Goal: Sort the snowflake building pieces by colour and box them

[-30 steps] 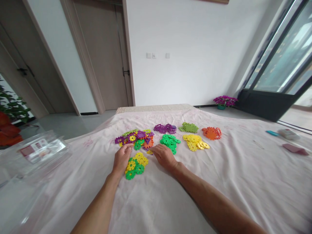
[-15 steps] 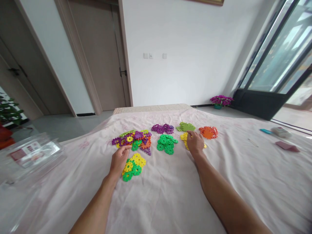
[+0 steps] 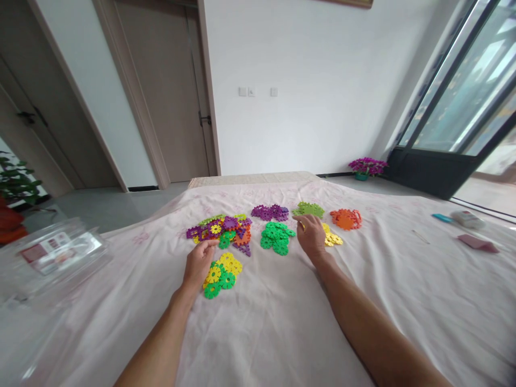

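Observation:
My left hand (image 3: 199,262) rests at the near edge of a mixed pile of plastic building pieces (image 3: 229,223), fingers stretched toward a green snowflake disc (image 3: 224,240); nothing shows in its grasp. Just right of it lies a small heap of yellow and green snowflake discs (image 3: 228,280). My right hand (image 3: 311,235) hovers over the left part of the yellow disc pile (image 3: 332,236), index finger extended to the left, no piece visible in it. A green disc pile (image 3: 276,237) lies to its left, and light green pieces (image 3: 308,209) lie beyond it.
Purple pieces (image 3: 270,212) and orange pieces (image 3: 346,219) form separate piles at the back. Clear plastic boxes (image 3: 60,258) stand at the left. A pink paper (image 3: 478,243), a blue object (image 3: 442,217) and a white packet (image 3: 467,220) lie on the pale cloth (image 3: 274,328) at right.
My right hand has shifted left across the yellow pile, uncovering more yellow discs on its right side. My left hand has hardly moved. The piles look the same.

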`<state>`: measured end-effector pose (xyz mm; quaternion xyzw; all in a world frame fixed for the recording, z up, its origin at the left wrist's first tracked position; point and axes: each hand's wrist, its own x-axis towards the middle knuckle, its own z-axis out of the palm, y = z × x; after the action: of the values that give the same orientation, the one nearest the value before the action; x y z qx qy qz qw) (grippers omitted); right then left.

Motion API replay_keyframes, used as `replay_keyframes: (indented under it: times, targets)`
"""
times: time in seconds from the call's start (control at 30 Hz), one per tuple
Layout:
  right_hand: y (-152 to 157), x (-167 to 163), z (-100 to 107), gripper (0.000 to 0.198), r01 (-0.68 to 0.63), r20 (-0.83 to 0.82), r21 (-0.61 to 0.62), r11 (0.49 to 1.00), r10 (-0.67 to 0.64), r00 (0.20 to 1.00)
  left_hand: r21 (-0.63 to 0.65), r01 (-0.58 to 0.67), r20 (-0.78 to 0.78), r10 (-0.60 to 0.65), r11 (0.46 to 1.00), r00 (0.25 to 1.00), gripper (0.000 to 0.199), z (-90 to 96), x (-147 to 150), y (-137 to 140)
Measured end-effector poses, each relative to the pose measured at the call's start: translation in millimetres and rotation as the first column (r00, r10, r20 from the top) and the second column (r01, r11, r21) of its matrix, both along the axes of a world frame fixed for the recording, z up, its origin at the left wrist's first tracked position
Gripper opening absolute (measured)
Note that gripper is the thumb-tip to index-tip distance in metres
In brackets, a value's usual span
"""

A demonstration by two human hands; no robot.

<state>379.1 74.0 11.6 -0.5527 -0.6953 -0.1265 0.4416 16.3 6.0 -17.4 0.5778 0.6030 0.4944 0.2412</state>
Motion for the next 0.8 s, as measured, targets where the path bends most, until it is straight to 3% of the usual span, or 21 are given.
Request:
replay_keyframes:
  times: [0.1,0.23,0.6,0.8]
  targets:
    - [-15,-37,3,0.031,-0.296,0.114,-0.092,0.951,0.305,0.945,0.003,0.005,-0.009,-0.005,1.0,1.0,0.032,0.3,0,0]
    - [-35,-73,2,0.029,-0.508,0.218,-0.211,0.835,0.547,0.808,0.009,-0.001,-0.032,0.001,1.0,0.999,0.032,0.8,-1,1]
    - [-61,-103,1,0.024,-0.643,0.294,-0.307,0.701,0.713,0.637,0.007,0.009,-0.024,-0.009,1.0,1.0,0.031,1.7,1,0]
    - [-83,-127,12,0.029,-0.725,0.32,-0.378,0.576,0.816,0.481,0.02,0.039,-0.049,-0.038,0.999,0.998,0.031,0.4,0,0]
